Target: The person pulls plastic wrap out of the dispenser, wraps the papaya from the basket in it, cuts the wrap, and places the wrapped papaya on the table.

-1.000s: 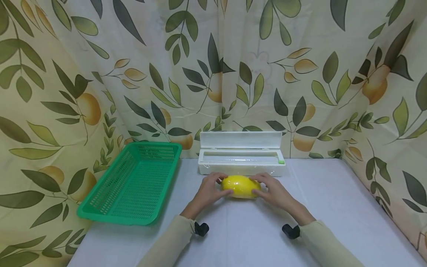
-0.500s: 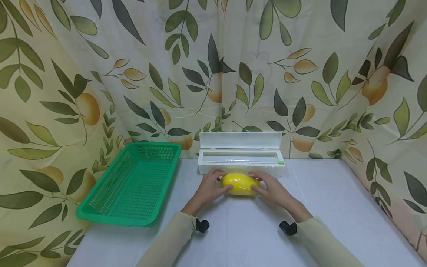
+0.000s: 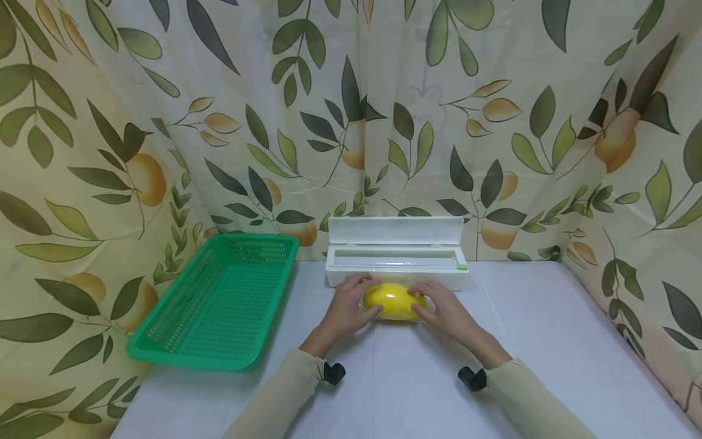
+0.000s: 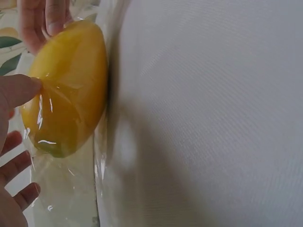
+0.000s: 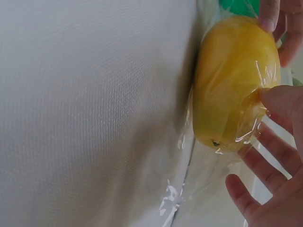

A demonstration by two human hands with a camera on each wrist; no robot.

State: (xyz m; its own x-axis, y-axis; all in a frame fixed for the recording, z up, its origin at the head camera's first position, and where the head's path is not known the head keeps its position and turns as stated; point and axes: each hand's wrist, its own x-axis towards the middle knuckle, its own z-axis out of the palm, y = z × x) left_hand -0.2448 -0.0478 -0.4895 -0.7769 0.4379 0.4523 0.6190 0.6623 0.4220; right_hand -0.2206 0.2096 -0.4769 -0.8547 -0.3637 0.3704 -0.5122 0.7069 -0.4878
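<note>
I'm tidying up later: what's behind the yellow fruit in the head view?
Behind the yellow fruit stands a white box, lid raised, then a leaf-print curtain. The fruit covers the box's lower front edge there.

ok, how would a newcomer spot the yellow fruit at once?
On the white table, find the long white box with its lid raised. Directly in front of it, between the left hand and the right hand, is the yellow fruit. Glossy under clear film, its rounded yellow shape sets it apart from the angular box and green basket.
</note>
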